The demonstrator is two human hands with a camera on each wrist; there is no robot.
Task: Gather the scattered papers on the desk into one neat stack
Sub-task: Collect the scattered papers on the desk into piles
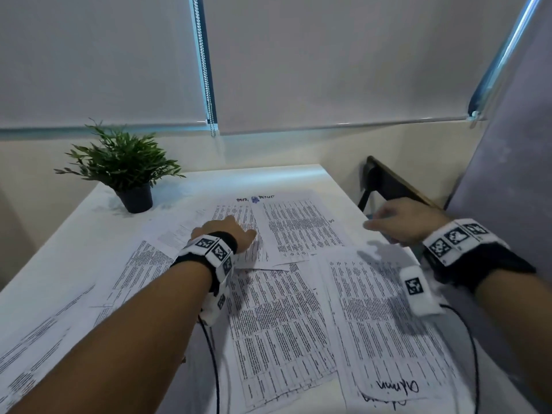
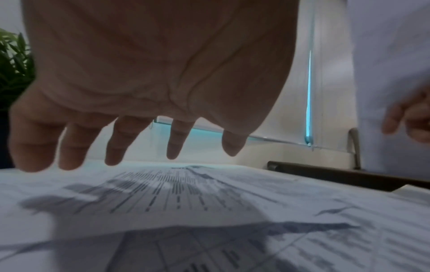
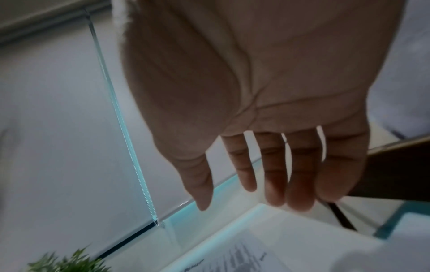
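Note:
Several printed papers lie scattered and overlapping on the white desk (image 1: 89,216). One sheet (image 1: 301,228) lies at the far centre, another sheet (image 1: 277,330) in the near middle, and a sheet with handwriting (image 1: 385,330) at the near right. More sheets (image 1: 44,333) spread to the left. My left hand (image 1: 230,231) is over the far papers with its fingers (image 2: 114,147) straight and spread, the tips low over a sheet (image 2: 163,195). My right hand (image 1: 397,222) hovers above the desk's right edge, palm down, its fingers (image 3: 274,174) straight and holding nothing.
A small potted plant (image 1: 125,168) stands at the far left corner of the desk. A dark chair frame (image 1: 388,180) sits beyond the right edge. Window blinds hang behind. Black cables (image 1: 215,363) run from both wristbands over the near papers.

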